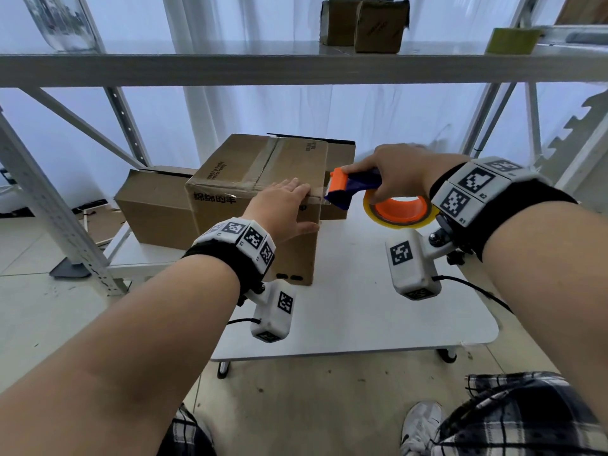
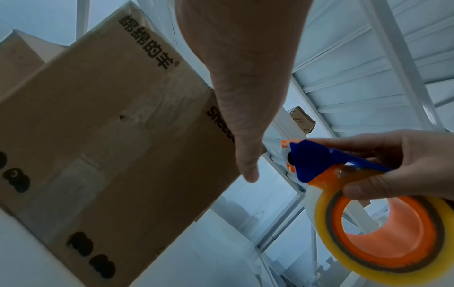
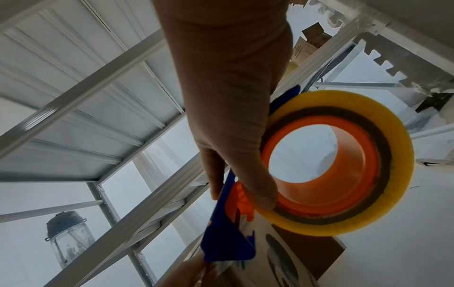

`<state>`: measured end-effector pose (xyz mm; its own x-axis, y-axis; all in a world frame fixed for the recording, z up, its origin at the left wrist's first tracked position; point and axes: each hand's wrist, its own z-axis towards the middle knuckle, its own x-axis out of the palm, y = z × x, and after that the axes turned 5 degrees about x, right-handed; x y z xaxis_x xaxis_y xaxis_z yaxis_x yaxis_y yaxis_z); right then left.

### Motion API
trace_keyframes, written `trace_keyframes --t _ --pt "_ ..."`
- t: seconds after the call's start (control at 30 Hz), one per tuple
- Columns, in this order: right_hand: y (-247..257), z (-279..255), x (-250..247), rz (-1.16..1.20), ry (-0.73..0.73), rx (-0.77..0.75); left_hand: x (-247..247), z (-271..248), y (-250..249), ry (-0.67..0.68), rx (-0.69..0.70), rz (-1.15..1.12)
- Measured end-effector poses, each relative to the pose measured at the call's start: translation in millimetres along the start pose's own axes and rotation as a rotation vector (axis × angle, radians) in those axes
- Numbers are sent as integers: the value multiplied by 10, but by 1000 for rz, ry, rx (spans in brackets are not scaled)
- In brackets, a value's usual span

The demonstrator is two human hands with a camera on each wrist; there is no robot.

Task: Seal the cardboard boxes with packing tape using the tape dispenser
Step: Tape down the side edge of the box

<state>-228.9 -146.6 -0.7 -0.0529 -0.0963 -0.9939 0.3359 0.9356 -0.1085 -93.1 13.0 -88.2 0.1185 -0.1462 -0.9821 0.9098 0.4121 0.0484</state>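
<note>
A white bench (image 1: 378, 311) stands inside a grey metal shelving frame (image 1: 230, 69), with pale curtains behind. Three cardboard boxes sit at bench level. The front box (image 1: 253, 179), printed with dark characters, stands on the bench. A lower second box (image 1: 154, 209) lies to its left, and a third box (image 1: 339, 159) shows partly behind its right side. Two small boxes (image 1: 365, 24) stand on the upper shelf, with one greenish roll (image 1: 511, 41) further right and one clear jar (image 1: 59, 21) at the far left.

The left hand (image 1: 286, 205) lies flat on the near right top edge of the front box, fingers (image 1: 296, 187) straight and together, thumb down the side face.

The right hand (image 1: 398, 172) holds the one tape dispenser (image 1: 352, 189), blue and orange, its fingers curled round the handle and the thumb against the tape roll (image 1: 401, 210). The dispenser's orange front sits at the box's right top edge, just beside the left fingertips. The roll is yellowish with an orange core and hangs off the box's right side, above the bench.
</note>
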Motion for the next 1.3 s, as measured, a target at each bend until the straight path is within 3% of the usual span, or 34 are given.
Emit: trace_keyframes --t 0.17,0.37,0.6,0.8,0.97,1.17,1.3 --pt "82 40 -15 -71 -8 -20 40 17 29 54 -27 56" --pt "-42 96 127 52 11 -24 66 53 7 57 -26 60" --pt "-159 28 161 49 -70 -76 148 7 150 -18 10 0" --pt "-494 -109 248 -17 -39 -5 153 14 77 -68 -19 -46" --pt "-511 -72 241 -82 -67 -29 149 61 -9 -90 36 -36" --pt "-532 -66 336 -45 -73 -20 164 57 12 -90 47 12" --pt "-564 -116 462 13 -87 -3 209 57 -31 -163 17 2"
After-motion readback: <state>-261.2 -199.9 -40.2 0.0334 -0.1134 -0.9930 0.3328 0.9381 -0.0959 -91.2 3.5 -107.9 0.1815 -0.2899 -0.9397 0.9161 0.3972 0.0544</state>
